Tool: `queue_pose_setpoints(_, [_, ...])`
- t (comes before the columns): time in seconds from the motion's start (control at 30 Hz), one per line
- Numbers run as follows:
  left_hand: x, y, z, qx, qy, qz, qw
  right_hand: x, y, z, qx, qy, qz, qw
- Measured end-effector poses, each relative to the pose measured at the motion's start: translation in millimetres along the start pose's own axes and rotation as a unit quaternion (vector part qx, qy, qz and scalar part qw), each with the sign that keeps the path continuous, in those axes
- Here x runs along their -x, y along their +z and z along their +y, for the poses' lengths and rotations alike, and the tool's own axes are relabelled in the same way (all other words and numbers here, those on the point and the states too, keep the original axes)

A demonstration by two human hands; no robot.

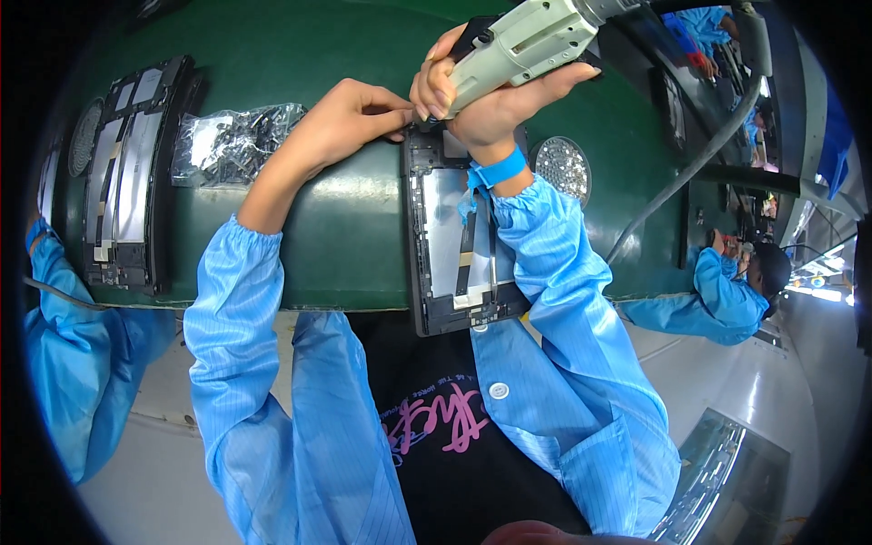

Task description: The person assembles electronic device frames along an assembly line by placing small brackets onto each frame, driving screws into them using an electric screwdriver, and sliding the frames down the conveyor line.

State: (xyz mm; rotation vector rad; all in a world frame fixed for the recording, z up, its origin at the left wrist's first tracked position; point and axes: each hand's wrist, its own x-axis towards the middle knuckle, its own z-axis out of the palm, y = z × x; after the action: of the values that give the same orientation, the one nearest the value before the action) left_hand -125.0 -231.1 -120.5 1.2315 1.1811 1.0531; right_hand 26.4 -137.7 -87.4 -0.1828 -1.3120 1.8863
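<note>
In front of me lies a dark opened tablet-like device (438,218), its silvery inner plates and black strips exposed. Its near end reaches over the table's front edge. My right hand (495,107) is closed around a pale grey-green electric screwdriver (522,50), slanted with its lower end at the device's far left corner. A blue strap (500,170) circles that wrist. At the same corner, my left hand (350,123) has thumb and fingers drawn together in a pinch. Whatever they hold there is hidden or too small to make out.
On the green table (354,236), a clear bag of small black parts (238,145) lies left of the device. Further left is another opened device (132,173). A round dish of screws (561,171) stands right. A grey cable (690,168) hangs nearby. Co-workers sit on both sides.
</note>
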Motion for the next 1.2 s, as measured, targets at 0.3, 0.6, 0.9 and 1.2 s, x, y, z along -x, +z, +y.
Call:
queue_pose_setpoints(0.3, [0,-1,-1,-0.003,-0.006,-0.009,1.0,-1,21,-13,0.114,0.047,0.037,0.992])
queue_pose_setpoints(0.6, [4,-1,7,-0.019,-0.029,-0.018,0.999,-1,43,-19,0.197,-0.006,0.003,0.98])
queue_pose_setpoints(0.9, [5,2,16,-0.034,-0.052,-0.001,0.998,1,31,-10,0.212,-0.024,0.061,0.975])
queue_pose_setpoints(1.2, [1,5,17,-0.02,-0.067,0.008,0.998,-3,25,-2,0.251,-0.083,0.083,0.961])
